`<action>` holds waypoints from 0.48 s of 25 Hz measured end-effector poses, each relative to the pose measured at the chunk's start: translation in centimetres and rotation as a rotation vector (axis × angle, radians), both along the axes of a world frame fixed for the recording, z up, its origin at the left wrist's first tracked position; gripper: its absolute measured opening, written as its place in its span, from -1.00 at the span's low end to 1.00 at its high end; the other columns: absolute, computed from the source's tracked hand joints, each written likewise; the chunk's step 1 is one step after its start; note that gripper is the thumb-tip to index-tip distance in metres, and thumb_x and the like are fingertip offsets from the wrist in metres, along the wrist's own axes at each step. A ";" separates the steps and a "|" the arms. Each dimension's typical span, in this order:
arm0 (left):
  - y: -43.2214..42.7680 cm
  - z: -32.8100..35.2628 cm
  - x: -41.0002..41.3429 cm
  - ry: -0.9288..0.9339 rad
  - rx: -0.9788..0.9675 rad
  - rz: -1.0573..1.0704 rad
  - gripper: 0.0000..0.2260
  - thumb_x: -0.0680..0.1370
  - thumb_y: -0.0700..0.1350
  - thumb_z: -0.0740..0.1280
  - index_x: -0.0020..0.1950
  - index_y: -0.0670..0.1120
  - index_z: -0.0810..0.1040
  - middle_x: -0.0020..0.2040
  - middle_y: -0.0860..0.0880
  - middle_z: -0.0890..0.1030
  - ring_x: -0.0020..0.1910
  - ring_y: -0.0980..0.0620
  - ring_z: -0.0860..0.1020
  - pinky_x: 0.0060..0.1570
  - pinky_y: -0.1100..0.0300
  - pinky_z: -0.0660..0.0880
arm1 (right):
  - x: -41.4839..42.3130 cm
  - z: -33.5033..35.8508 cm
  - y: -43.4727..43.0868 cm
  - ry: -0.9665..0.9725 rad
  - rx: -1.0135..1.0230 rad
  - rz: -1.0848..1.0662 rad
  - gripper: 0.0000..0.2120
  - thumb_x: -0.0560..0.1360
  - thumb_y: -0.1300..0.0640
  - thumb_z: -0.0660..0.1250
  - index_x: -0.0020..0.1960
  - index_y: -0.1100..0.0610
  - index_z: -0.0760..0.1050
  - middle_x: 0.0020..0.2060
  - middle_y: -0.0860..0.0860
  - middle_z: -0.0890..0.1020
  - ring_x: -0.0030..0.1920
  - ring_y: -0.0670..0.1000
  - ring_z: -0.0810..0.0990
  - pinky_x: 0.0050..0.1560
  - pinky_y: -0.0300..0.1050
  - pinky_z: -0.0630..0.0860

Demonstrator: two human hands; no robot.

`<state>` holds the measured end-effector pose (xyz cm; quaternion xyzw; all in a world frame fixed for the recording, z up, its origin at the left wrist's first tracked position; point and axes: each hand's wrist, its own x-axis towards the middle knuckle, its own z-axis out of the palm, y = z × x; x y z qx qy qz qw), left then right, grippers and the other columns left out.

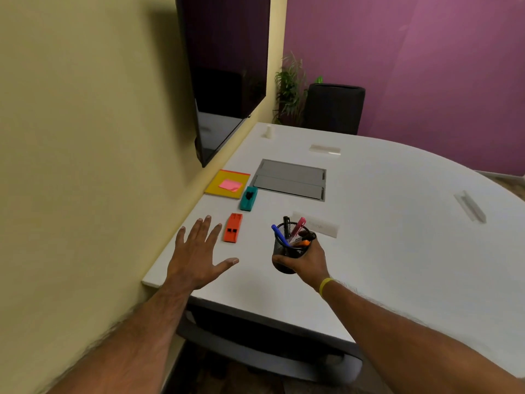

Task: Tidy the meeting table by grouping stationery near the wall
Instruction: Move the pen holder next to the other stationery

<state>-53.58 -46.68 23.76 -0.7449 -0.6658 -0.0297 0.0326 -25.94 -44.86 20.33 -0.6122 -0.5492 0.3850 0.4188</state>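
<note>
We hold the pen cup [289,251] in our right hand [308,261], above the white surface [397,223].
Left hand [199,251] spread flat, fingers released, grasping nothing, beside the orange stapler [233,227]. Teal tape dispenser [249,198] and yellow notepad [227,184] with pink sticky notes [230,185] sit near the wall [85,137].

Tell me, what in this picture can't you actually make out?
- Head view: the lower part of the mesh pen cup is covered by the right hand, so whether it rests on the table is unclear.
- The small white object at the far corner is too small to identify.
- Lettering on the clear name holder is too blurred to read.
- The chair is mostly hidden under the table.
</note>
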 end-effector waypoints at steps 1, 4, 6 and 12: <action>1.0 -0.5 -0.9 -0.001 -0.011 0.002 0.02 0.25 0.58 -0.41 0.60 0.06 -0.13 0.61 -0.04 -0.17 0.59 -0.04 -0.15 0.50 -0.17 -0.15 | -0.9 -0.5 1.1 0.000 -0.004 0.001 -0.19 0.10 -0.04 0.69 0.25 0.04 0.40 0.09 -0.07 0.60 0.09 -0.04 0.59 0.08 -0.22 0.54; 3.8 -1.7 -3.8 0.007 -0.029 0.020 0.01 0.27 0.58 -0.39 0.60 0.06 -0.12 0.61 -0.04 -0.16 0.59 -0.04 -0.14 0.50 -0.18 -0.15 | -4.0 -2.1 5.0 0.005 -0.035 0.013 -0.19 0.08 -0.09 0.69 0.21 0.03 0.40 0.06 -0.09 0.60 0.07 -0.06 0.59 0.06 -0.23 0.54; 5.9 -2.5 -6.2 0.001 -0.038 0.052 -0.01 0.28 0.58 -0.37 0.60 0.06 -0.11 0.62 -0.05 -0.14 0.59 -0.03 -0.13 0.51 -0.19 -0.12 | -6.3 -3.1 7.6 0.010 -0.055 0.017 -0.19 0.08 -0.13 0.69 0.20 0.03 0.40 0.05 -0.10 0.60 0.07 -0.07 0.59 0.07 -0.22 0.54; 11.7 -5.6 -11.3 -0.076 -0.069 0.059 -0.06 0.36 0.57 -0.27 0.60 0.05 0.01 0.61 -0.06 -0.03 0.59 -0.05 -0.01 0.50 -0.19 -0.03 | -13.6 -4.6 14.3 -0.004 -0.127 0.021 -0.14 0.09 -0.12 0.69 0.25 0.07 0.35 0.11 -0.05 0.55 0.10 -0.06 0.56 -0.06 -0.41 0.45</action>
